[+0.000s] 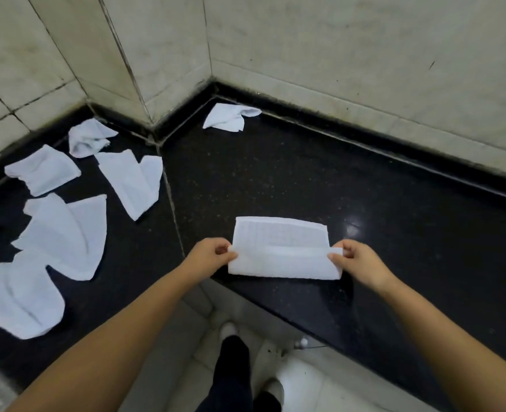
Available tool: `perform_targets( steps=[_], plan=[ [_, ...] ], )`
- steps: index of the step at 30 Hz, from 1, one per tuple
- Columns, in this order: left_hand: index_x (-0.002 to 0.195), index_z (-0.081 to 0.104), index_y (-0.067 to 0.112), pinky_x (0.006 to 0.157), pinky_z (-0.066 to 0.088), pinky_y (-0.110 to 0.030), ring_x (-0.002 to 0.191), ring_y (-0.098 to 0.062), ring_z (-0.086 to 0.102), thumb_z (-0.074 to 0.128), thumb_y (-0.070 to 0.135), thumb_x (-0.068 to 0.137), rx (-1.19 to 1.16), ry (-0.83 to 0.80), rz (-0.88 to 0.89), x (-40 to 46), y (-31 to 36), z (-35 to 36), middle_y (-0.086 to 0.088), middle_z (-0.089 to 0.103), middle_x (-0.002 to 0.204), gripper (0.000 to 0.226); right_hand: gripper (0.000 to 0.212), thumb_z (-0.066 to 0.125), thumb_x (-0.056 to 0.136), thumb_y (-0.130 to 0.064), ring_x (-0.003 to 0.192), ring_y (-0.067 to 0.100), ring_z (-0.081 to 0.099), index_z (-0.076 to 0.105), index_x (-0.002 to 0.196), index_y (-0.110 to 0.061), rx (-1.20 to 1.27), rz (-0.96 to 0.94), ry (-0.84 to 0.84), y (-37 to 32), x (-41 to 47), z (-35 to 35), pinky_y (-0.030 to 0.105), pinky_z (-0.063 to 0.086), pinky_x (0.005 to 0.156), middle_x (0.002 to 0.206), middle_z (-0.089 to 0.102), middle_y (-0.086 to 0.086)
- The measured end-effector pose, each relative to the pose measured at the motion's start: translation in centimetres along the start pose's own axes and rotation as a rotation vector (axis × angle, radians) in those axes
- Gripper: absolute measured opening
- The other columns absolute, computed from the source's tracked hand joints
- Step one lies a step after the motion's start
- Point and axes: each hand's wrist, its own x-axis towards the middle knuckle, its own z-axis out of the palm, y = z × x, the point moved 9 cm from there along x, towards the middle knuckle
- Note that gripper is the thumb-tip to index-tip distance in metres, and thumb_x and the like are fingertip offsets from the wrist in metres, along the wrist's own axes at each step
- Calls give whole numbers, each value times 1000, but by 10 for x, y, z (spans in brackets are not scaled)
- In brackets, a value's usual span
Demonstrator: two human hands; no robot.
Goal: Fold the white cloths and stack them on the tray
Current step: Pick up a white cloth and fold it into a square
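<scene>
Now left hand pinches left end of folded white cloth, right hand pinches right end; cloth lies on black surface near front edge. Loose cloths scattered at nine o'clock, one crumpled cloth at twelve.

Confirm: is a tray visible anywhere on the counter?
No. The black counter shows only white cloths, such as the folded cloth pinched by the left hand and right hand; no tray appears.

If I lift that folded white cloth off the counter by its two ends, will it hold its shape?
Probably not: the folded cloth looks thin and floppy, so its middle would likely sag. It seems light. The glossy black counter may let it slide.
</scene>
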Motion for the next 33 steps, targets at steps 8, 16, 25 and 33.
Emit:
perform_targets(
  steps=[8,16,25,33],
  plan=[
    [87,57,21,90,46,-37,88,-17,56,55,32,92,331,309,-59,65,21,-16,1,60,88,13,8,53,93,-22,85,22,57,56,91,-15,-133,134,240,-22,52,-7,30,44,65,92,60,5],
    [113,50,21,97,34,-37,111,-19,47,55,37,90,377,393,-65,66,9,-13,-1,53,115,28,34,49,93,-19,123,28,40,48,127,-19,-654,100,327,-40,68,7,42,32,99,131,46,9],
    [135,39,19,98,30,-35,121,-22,41,49,57,86,535,370,-71,18,-13,5,-2,44,134,63,43,51,94,-31,125,28,42,44,134,-17,-804,-298,-221,-154,97,152,44,34,102,133,47,8],
    [116,56,22,102,28,-37,123,-20,36,49,40,93,361,277,-43,28,-7,-5,1,43,131,31,17,57,89,-21,96,21,57,56,105,-15,-460,-169,-358,-171,95,134,35,50,85,102,58,3]
  ],
)
